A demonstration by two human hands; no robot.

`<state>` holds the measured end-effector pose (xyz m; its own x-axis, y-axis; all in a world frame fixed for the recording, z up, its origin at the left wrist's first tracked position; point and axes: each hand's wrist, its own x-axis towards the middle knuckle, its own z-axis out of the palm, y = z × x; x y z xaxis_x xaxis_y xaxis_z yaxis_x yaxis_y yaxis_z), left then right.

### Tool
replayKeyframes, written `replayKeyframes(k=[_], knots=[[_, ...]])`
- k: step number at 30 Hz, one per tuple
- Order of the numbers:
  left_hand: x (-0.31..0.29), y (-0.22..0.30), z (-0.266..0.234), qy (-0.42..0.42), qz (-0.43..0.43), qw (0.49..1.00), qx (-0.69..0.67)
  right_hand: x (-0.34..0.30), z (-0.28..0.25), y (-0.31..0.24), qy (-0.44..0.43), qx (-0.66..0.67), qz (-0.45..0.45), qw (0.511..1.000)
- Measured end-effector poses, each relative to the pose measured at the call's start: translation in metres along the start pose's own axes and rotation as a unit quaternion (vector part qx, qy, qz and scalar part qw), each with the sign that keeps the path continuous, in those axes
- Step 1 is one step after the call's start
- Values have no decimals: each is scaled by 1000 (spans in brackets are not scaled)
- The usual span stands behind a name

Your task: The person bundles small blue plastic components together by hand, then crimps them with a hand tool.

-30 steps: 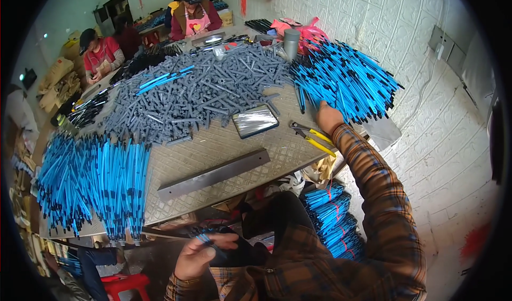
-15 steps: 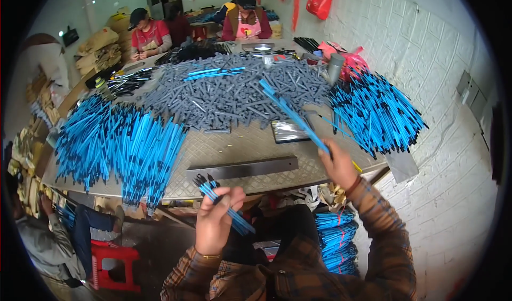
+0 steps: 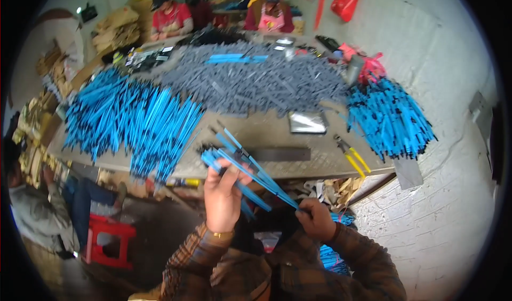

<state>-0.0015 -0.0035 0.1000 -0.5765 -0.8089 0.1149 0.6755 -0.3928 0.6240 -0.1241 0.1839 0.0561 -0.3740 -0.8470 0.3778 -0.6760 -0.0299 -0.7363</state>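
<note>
Left end of the surface [image 3: 269, 128]: a wide heap of blue rods [image 3: 160, 127] lies fanned, dark tips reaching the front edge.
Left hand [image 3: 223, 194]: raised in front of the surface, thumb and fingers curled around a slim bundle [image 3: 256, 197] of blue rods, so the grip is nearly closed.
Left grip, done well: a light pinch probably serves best, firm enough to stop rods slipping, loose enough to let them be evened.
Back of the surface: a broad pile of grey tubular pieces [image 3: 256, 82] spreads across the middle.
Rods between the hands: a second set of rods [image 3: 271, 184] slants from the right hand up past the left fingers, splayed at its far tips; blur hides whether it touches the bundle.
Crossing, done well: bringing both sets parallel would likely keep the tips from snagging.
Behind the rods: a dark metal bar [image 3: 290, 154] lies along the front of the surface, with a silver-topped flat box [image 3: 308, 123] beyond it.
Right hand [image 3: 316, 219]: low, fingers folded tight on the near ends of the second set.
Right grip, done well: holding at the ends seems to need steady wrist control, since the far tips swing freely.
Right side: yellow-handled pliers [image 3: 353, 163] rest beside another blue heap [image 3: 389, 119].
</note>
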Motion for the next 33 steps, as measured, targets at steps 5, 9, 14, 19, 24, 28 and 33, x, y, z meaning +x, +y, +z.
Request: replayKeyframes(k=[5, 9, 14, 19, 24, 28, 33], knots=[[-3, 7, -7, 4, 80, 996, 25, -4, 10, -7, -69, 32, -57, 995], [-15, 12, -11, 32, 152, 986, 65, -4, 20, -12, -82, -42, -146, 985], [-17, 5, -4, 0, 120, 986, 114, -12, 13, -6, -47, -75, -143, 986], [-24, 8, -11, -27, 82, 996, 12, -8, 17, -4, 24, 33, 5, 999], [-25, 4, -18, -111, 26, 993, -26, -7, -10, 8, -83, 56, 155, 983], [-33, 20, -24, -114, -70, 991, -19, 8, -94, 56, 146, -222, 22, 964], [-29, 25, -45, -155, -190, 964, 106, 13, -251, 74, 321, -539, 72, 776]])
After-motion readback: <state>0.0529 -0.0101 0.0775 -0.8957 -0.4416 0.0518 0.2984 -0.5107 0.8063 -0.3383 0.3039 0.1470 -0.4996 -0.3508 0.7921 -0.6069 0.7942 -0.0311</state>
